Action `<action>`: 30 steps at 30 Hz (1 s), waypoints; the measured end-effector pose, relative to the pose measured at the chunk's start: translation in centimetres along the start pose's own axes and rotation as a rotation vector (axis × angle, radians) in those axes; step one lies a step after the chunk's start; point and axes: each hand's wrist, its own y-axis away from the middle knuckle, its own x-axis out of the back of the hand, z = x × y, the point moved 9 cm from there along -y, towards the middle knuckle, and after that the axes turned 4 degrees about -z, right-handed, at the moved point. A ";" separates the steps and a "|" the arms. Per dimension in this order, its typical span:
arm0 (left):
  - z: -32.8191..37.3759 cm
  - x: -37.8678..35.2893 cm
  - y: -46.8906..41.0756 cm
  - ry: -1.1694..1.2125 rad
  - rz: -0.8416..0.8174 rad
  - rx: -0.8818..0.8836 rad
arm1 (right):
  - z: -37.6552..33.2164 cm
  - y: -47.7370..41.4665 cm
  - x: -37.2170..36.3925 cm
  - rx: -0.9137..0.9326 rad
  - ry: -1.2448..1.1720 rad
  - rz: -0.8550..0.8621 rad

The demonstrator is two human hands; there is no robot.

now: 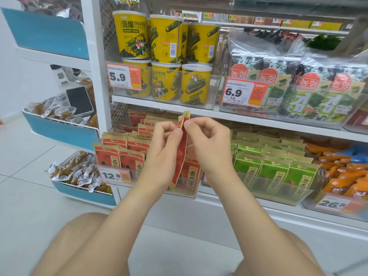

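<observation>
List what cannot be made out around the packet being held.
Head view:
- red packet: turned edge-on, pinched by the left hand and right hand, so its front print is unreadable.
- red packs: those behind the hands and forearms are hidden.
- 26.9 price tag: small print blurred.
- orange packs: cut off by the right edge.
- 5.9 price tag: fine print too small.

The left hand (165, 149), right hand (209, 145), forearms (123, 212) and knees (83, 232) are bare.
</observation>
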 end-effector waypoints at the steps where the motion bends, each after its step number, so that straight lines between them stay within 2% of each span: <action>1: 0.0 -0.2 0.1 -0.009 0.001 0.006 | 0.2 0.1 -0.1 -0.013 -0.020 0.006; 9: -0.3 -0.4 0.2 0.009 0.034 0.109 | 2.0 0.4 -1.3 -0.076 0.001 0.018; 13: -0.7 -0.4 0.6 0.065 -0.037 0.147 | 2.1 0.9 -0.8 -0.094 -0.049 0.028; 23: -1.5 0.9 2.1 0.061 -0.088 0.176 | 2.2 2.0 -1.3 -0.044 0.081 -0.041; 26: -1.8 1.2 2.5 0.101 -0.058 0.177 | 1.8 2.5 -1.9 -0.053 0.107 -0.135; 30: -2.3 2.7 2.6 0.205 0.074 0.189 | 2.6 4.0 -3.4 -0.108 0.219 -0.347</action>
